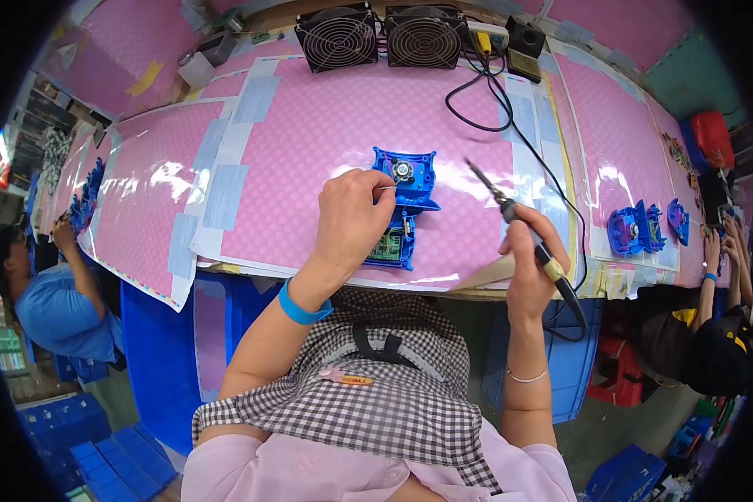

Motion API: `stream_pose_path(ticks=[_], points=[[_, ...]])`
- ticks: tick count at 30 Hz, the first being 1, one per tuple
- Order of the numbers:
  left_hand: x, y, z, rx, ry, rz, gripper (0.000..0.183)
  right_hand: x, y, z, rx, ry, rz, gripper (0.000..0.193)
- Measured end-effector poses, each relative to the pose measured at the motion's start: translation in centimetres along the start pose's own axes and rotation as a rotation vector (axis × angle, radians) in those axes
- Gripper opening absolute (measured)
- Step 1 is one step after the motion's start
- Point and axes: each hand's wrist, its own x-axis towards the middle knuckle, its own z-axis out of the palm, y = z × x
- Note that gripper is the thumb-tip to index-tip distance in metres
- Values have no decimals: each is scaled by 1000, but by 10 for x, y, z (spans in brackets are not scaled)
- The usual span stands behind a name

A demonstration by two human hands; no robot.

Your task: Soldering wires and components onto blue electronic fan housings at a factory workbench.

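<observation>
In front of me on the pink table lies an opened blue plastic housing in two halves. The far half (425, 167) holds a small round speaker (403, 171); the near half (409, 253) carries a green circuit board (386, 247). My left hand (353, 213) is over the housing's left side, thumb and forefinger pinched on a thin wire (386, 187) near the speaker. My right hand (531, 263) is closed around the handle of a soldering iron (551, 269). Its tip points up and left, to the right of the housing and apart from it.
Two black fans (339, 38) stand at the table's back. The iron's black cable (544, 163) loops over the right side. More blue housings (636, 228) lie at right. One person (54, 293) works at left, and others' hands (711, 251) show at right. Blue crates (163, 368) stand below.
</observation>
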Motion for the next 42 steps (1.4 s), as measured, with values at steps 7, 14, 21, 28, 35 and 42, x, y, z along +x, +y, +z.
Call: stream_pose_path(ticks=[7, 14, 21, 28, 35, 42], points=[[-6, 12, -8, 95, 143, 134, 11, -4, -2, -43, 9, -28, 13, 17], [-12, 32, -2, 416, -245, 263, 28, 57, 21, -157, -831, 561, -391, 18], [16, -55, -61, 695, -109, 131, 24, 103, 68, -260, -974, 456, -58, 48], [39, -216, -200, 1139, 133, -149, 19, 132, 90, -282, -862, 250, 8, 46], [-11, -81, -167, -890, -2, -316, 38, 131, 66, -206, -736, 311, -228, 41], [-30, 5, -36, -611, -43, 109, 13, 66, -7, 3, -395, -145, -127, 40]])
